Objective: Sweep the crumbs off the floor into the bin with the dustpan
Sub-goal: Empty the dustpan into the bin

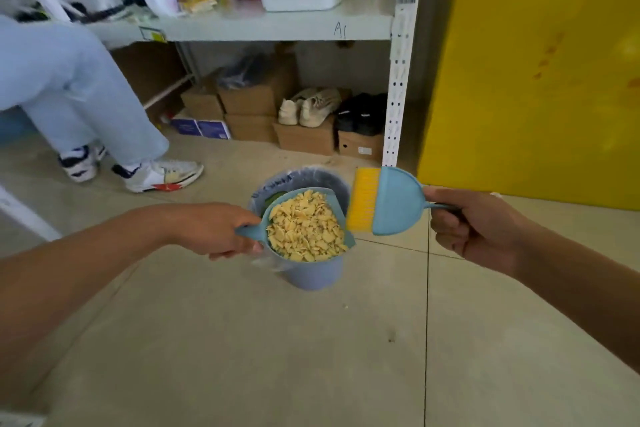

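Note:
My left hand (221,230) grips the handle of a small blue dustpan (258,230) heaped with yellow crumbs (304,227). The pan hovers right over a blue bin (313,274) lined with a clear bag, and hides most of the bin's mouth. My right hand (465,220) holds a blue hand brush (396,201) by its handle. The brush's yellow bristles (362,199) point left and sit at the dustpan's open right edge, above the bin's rim.
Beige tiled floor lies all around the bin. A white metal shelf (277,28) stands behind, with cardboard boxes (304,137) and shoes beneath. A seated person's legs and sneakers (161,175) are at the left. A yellow panel (533,73) fills the right.

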